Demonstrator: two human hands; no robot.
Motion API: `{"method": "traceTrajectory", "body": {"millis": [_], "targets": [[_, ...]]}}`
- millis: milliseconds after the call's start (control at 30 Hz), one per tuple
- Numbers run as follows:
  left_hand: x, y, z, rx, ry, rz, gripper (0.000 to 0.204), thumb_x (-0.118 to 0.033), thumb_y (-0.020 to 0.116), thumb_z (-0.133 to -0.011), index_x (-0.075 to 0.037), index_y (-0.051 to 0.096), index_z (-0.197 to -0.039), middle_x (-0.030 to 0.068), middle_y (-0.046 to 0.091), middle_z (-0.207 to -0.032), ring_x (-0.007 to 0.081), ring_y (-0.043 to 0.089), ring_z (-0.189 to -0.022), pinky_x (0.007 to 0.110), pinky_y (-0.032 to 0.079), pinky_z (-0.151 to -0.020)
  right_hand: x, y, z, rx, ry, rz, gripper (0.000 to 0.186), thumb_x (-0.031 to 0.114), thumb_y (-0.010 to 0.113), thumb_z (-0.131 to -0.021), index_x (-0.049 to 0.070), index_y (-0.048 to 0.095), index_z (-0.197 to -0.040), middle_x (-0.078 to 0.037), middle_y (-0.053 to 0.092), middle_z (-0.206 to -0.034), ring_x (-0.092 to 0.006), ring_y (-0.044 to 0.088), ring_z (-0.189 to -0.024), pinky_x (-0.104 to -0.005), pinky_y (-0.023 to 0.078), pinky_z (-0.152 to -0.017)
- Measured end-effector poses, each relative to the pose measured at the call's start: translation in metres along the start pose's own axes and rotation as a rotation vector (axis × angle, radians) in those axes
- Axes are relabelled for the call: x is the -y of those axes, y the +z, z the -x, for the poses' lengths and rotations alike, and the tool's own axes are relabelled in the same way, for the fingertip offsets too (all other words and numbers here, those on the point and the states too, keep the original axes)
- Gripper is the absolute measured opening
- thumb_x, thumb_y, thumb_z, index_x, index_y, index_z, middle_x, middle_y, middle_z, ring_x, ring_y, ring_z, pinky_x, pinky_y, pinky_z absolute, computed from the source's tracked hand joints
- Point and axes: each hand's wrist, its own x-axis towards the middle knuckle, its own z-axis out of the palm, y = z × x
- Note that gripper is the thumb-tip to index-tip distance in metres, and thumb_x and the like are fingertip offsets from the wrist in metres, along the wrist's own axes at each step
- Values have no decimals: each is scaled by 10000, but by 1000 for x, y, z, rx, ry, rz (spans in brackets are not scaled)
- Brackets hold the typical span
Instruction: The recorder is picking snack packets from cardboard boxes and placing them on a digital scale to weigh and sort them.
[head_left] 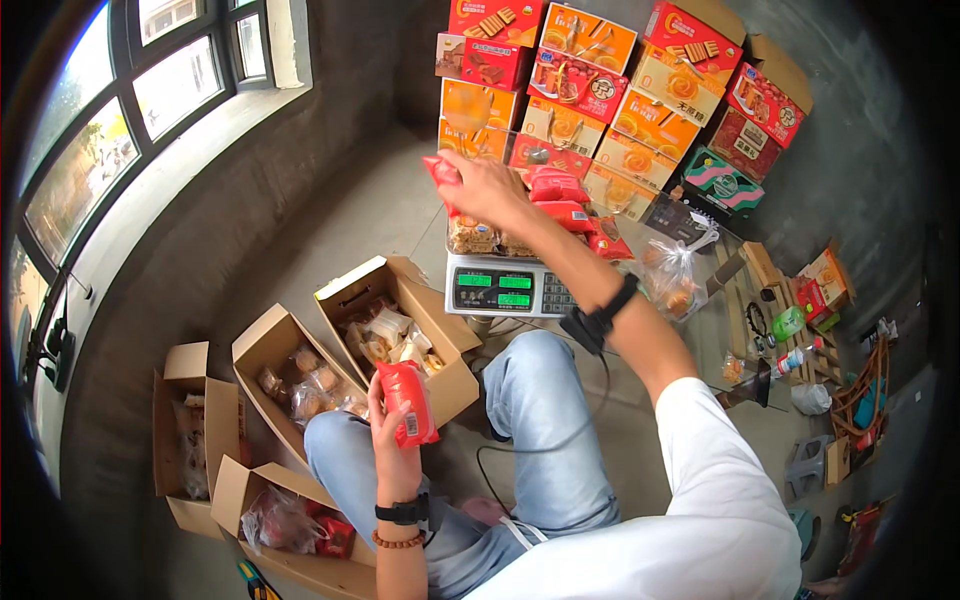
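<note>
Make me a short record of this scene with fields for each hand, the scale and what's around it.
Left hand: holds a red packet near the left knee
Right hand: holds another red packet
Scale: display lit green
On scale: red packets and clear-wrapped snacks
Behind scale: stacked cartons, many red or orange
Right of scale: clear plastic bag
Person's left: four open cardboard boxes with wrapped goods

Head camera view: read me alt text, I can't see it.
The right hand holds a red packet by wrapped food piled on a digital scale; the left hand holds another red packet near open cardboard boxes. Stacked cartons stand beyond.
</note>
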Motion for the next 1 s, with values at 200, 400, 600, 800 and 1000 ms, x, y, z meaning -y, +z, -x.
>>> {"method": "traceTrajectory", "body": {"millis": [200, 400, 600, 800, 1000], "targets": [[6, 3, 3, -18, -97, 10, 803, -99, 706, -934, -119, 359, -1658, 86, 572, -1495, 211, 616, -1279, 369, 548, -1016, -32, 64, -76, 111, 212, 595, 520, 510, 523, -1011, 166, 785, -1300, -124, 792, -1263, -277, 738, -1190, -551, 376, -1075], [4, -2, 6, -25, -105, 45, 791, -108, 689, -939, -103, 353, -1655, 107, 553, -1532, 237, 598, -1326, 389, 519, -1079, -47, 58, -77, 2, 141, 571, 451, 467, 546, -1032, 158, 804, -1235, -74, 814, -1170, -260, 756, -1087, -508, 413, -1018], [6, -1, 5, -30, -97, 71, 725, -253, 558, -1015, -100, 332, -1687, 163, 570, -1518, 312, 653, -1278, 439, 550, -1055, 30, 39, 22, -117, -434, -2, 398, 395, 690, -961, 109, 764, -1228, -137, 773, -1092, -339, 714, -1110, -540, 513, -1002], [9, -2, 14, -19, -191, 272, 745, -520, 450, -1107, -21, 377, -1655, 156, 554, -1585, 303, 578, -1428, 485, 457, -1197, 86, 19, 190, 416, -1066, -398, 730, 185, 851, -790, 158, 628, -1484, -148, 590, -1503, -388, 466, -1491, -576, 442, -1180], [11, 4, 15, 146, -319, 488, 874, -673, 392, -1098, 15, 386, -1637, 201, 552, -1588, 345, 543, -1468, 504, 418, -1238, 68, 28, 199, 546, -973, -322, 688, 162, 867, -733, 109, 648, -1384, -142, 666, -1337, -377, 613, -1312, -497, 520, -1071]]}}
